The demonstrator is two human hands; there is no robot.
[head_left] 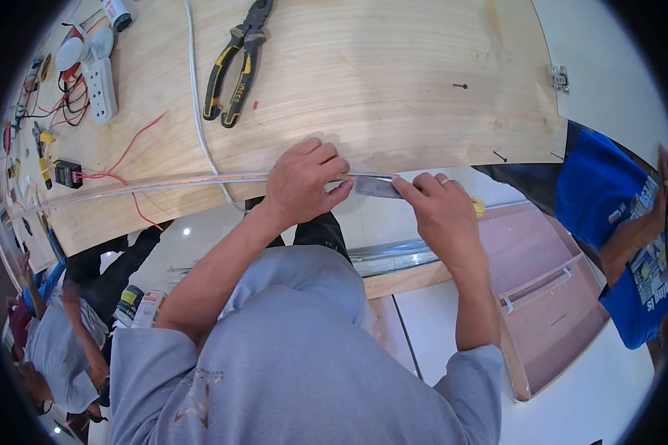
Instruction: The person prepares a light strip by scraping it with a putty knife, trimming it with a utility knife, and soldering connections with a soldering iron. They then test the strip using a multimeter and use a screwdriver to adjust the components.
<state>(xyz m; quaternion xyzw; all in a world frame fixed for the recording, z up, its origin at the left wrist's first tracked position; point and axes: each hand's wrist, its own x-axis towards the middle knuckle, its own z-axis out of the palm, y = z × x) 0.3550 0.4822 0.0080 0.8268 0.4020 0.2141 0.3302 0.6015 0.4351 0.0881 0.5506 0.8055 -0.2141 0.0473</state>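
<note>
Clear plastic, by its look, with a copper-coloured line inside, is making up the long strip (223,178), which is lying along the near side of the tabletop (393,89). It is looking light, springy and rather slick, probably prone to kinking; a pinch on its edges, with the long run resting on the wood, should be suiting it best. Its long axis is running left to right in a gentle bow, the left part dipping towards the near side and the other end pointing at the right hand (441,211). The left hand (304,178) is pinching the strip; the right is gripping a flat grey piece (377,187), and whether the strip is continuing behind it, I cannot tell. Farther out, a white cable (193,81) is crossing the strip's line, a small black box (68,174) is sitting near it, and pliers (237,63) are lying beyond.
</note>
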